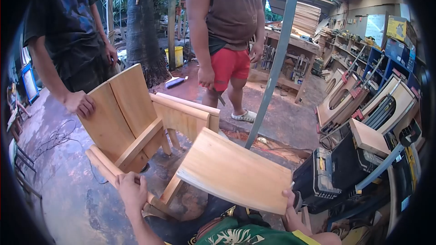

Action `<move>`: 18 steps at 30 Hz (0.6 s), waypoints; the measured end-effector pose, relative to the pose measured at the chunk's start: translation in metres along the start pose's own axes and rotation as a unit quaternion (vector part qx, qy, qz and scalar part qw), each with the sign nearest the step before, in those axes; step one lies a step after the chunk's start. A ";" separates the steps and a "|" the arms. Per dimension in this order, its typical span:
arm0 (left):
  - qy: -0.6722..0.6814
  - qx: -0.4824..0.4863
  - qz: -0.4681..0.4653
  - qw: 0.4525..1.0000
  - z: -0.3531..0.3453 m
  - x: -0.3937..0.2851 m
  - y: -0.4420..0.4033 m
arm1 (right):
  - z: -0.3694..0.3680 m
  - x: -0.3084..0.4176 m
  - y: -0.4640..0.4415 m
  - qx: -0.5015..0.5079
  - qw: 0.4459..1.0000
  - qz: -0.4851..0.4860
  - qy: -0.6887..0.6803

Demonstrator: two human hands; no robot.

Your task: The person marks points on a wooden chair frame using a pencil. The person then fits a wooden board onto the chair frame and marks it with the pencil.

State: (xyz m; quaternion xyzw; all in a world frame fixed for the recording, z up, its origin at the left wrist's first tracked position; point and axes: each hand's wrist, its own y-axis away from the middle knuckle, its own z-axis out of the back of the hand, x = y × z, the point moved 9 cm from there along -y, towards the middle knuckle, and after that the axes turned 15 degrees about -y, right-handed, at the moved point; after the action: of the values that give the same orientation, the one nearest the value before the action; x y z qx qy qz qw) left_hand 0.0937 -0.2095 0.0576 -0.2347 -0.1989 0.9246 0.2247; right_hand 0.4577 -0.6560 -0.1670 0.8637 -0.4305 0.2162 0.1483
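Observation:
A light wooden chair frame (pixel 122 113) stands in front of me, with two back boards and rounded arm rails. My left hand (pixel 132 189) is closed round the near arm rail (pixel 105 167). In my right hand (pixel 289 204) is the right edge of a wide wooden panel (pixel 236 168), tilted over my lap. The panel's left end is above the chair's front rail (pixel 170 190); whether they touch is unclear. A co-worker's hand (pixel 80 104) rests on the left edge of the chair back.
Two people stand beyond the chair, one in a dark shirt (pixel 63 27), one in red shorts (pixel 229 68). A slanted metal post (pixel 274 63) rises behind the panel. Black toolboxes (pixel 320 177) and clamped wooden parts (pixel 340 100) are at right. A cable (pixel 56 140) lies left.

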 end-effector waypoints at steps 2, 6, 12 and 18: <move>-0.002 -0.001 -0.010 1.000 0.002 -0.002 -0.001 | -0.043 -0.021 -0.023 -0.002 1.000 0.001 0.020; -0.014 -0.007 -0.028 0.999 -0.006 0.011 0.000 | -0.105 -0.081 -0.072 -0.014 0.998 -0.042 0.033; 0.026 -0.002 -0.010 1.000 0.002 0.013 -0.001 | -0.157 -0.175 -0.156 0.070 0.990 -0.119 -0.029; 0.025 0.002 -0.001 1.000 0.002 0.013 -0.002 | -0.170 -0.228 -0.202 0.079 0.979 -0.186 -0.035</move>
State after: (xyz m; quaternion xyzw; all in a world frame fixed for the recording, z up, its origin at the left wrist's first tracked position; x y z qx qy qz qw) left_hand 0.0829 -0.2015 0.0557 -0.2574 -0.1912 0.9185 0.2314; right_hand 0.4573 -0.3078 -0.1484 0.9448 -0.2484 0.1877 0.1023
